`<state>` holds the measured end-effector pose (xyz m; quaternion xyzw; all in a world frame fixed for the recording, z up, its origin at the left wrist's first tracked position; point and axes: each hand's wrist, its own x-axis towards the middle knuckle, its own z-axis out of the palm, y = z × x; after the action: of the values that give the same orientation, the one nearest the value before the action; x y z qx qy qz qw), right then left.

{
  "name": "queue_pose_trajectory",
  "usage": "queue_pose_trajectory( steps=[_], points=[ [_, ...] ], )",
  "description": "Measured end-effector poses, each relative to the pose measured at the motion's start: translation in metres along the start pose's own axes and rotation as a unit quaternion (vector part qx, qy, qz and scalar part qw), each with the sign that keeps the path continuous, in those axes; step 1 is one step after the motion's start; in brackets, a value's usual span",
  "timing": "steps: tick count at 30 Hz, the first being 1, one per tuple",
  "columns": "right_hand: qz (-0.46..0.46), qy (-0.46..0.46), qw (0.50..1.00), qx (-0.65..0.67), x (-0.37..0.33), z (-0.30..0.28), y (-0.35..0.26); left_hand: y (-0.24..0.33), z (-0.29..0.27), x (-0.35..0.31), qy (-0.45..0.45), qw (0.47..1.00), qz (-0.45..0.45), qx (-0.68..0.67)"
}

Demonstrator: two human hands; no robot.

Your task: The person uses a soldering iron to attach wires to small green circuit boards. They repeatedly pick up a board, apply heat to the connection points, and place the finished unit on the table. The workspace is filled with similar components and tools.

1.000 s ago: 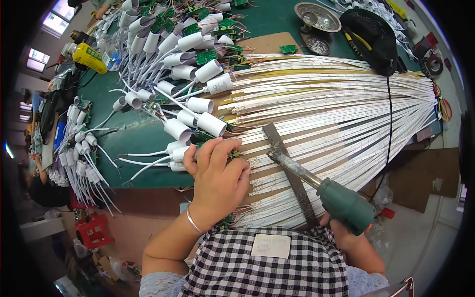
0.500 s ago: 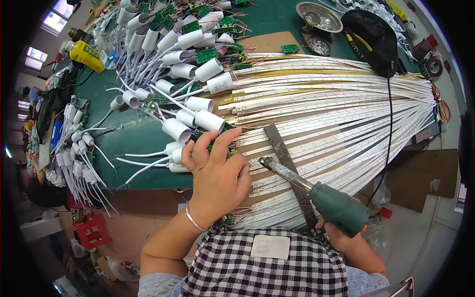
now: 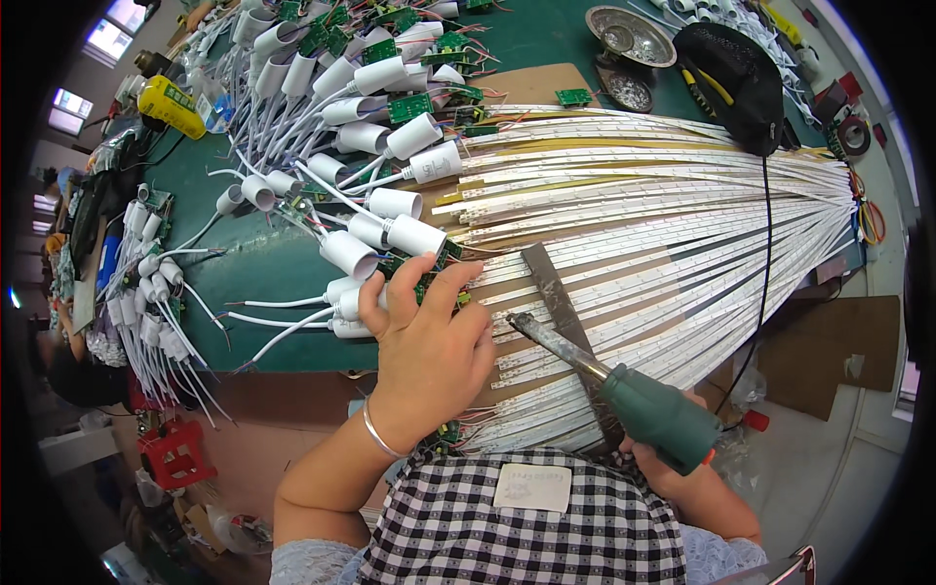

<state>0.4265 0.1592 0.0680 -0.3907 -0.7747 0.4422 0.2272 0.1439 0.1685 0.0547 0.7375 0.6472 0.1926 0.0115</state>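
My left hand (image 3: 429, 341) is over the left ends of the white LED strips (image 3: 624, 273). Its outer fingers are raised and spread, while the index finger curls toward the thumb in a pinch; whatever lies between them is hidden. Just beyond the fingers are white lamp-holder sockets (image 3: 416, 235) with cables and green circuit boards (image 3: 450, 252). My right hand (image 3: 668, 473) is closed around the green handle of a soldering iron (image 3: 658, 414). The iron's dark tip points left, close to the strip ends beside my left hand. A flat dark metal bar (image 3: 558, 292) lies across the strips, partly beneath the iron.
More sockets with boards (image 3: 283, 78) are heaped at the back left, beside a yellow bottle (image 3: 171, 105). Metal dishes (image 3: 632, 37) and a black mesh cap (image 3: 731, 83) sit at the back. A black cord (image 3: 768, 253) hangs across the strips on the right.
The soldering iron and my right hand have shifted slightly left and down. My left hand's raised fingers have moved a little, and the hand stays at the strip ends.
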Motion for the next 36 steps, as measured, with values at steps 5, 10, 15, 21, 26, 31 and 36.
queue_pose_trajectory(
  steps=[5, 10, 15, 21, 26, 31, 36],
  points=[
    [0.059, 0.039, 0.995, 0.072, -0.003, -0.002, 0.0, -0.006, 0.001, -0.009, 0.036, 0.998, 0.048, -0.011],
    [0.074, 0.054, 0.992, 0.087, 0.001, -0.003, -0.006, -0.013, 0.005, -0.01, 0.078, 0.989, 0.122, 0.026],
    [0.055, 0.048, 0.994, 0.085, 0.004, -0.003, -0.006, -0.024, 0.007, -0.01, 0.081, 0.977, 0.185, 0.063],
    [0.045, 0.033, 0.993, 0.108, 0.007, -0.003, -0.007, -0.025, 0.01, -0.013, 0.077, 0.98, 0.175, 0.046],
    [0.021, 0.024, 0.998, 0.062, 0.006, -0.002, -0.003, -0.026, 0.011, -0.014, 0.072, 0.984, 0.159, 0.023],
    [0.046, -0.019, 0.998, 0.038, 0.009, -0.005, -0.009, -0.027, 0.014, -0.014, 0.076, 0.986, 0.152, 0.01],
    [0.074, -0.022, 0.997, 0.025, 0.004, -0.004, -0.01, -0.028, 0.015, -0.013, 0.076, 0.986, 0.151, -0.002]
  ],
)
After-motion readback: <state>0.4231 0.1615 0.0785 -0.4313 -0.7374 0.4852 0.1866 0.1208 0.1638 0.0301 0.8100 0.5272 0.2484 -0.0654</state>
